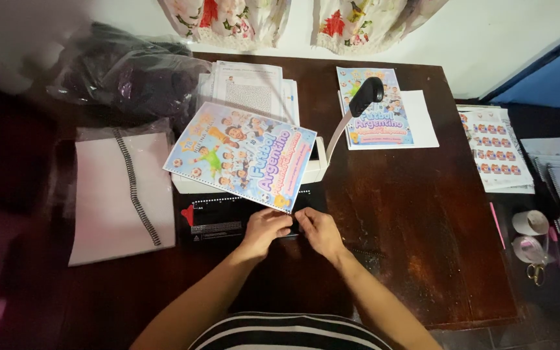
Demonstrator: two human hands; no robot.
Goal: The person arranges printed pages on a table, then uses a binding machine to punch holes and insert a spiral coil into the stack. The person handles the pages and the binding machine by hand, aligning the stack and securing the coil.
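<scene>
Both hands meet at the front edge of the binding machine (228, 217), fingertips pinched together on something small and dark there. The left hand (266, 228) curls its fingers inward, and the right hand (317, 230) does the same from the other side, thumbs nearly touching. What exactly sits between the fingers cannot be told; it may be the end of a black spiral or a part of the machine's comb, but the grip is closed and tight, not open.

To do this fine work well, it seems wise to keep both wrists low on the table (409, 214), move only the fingertips, and hold the piece level with the row of teeth so nothing bends or slips out of line.

The machine is dark at the base with a pale upper body, and its lever (361, 104) stands raised with a black handle at the top. A colourful booklet cover (241, 154) with cartoon football players lies tilted across the machine, its punched edge facing the hands.

To the left lies a white stack of pages (102, 201) with a black spiral coil (136, 188) resting on it. A second printed cover (376, 107) lies behind the lever, sticker sheets (495, 152) lie at the right, and rolls of tape (529, 234) with scissors (536, 272) sit near the edge.
</scene>
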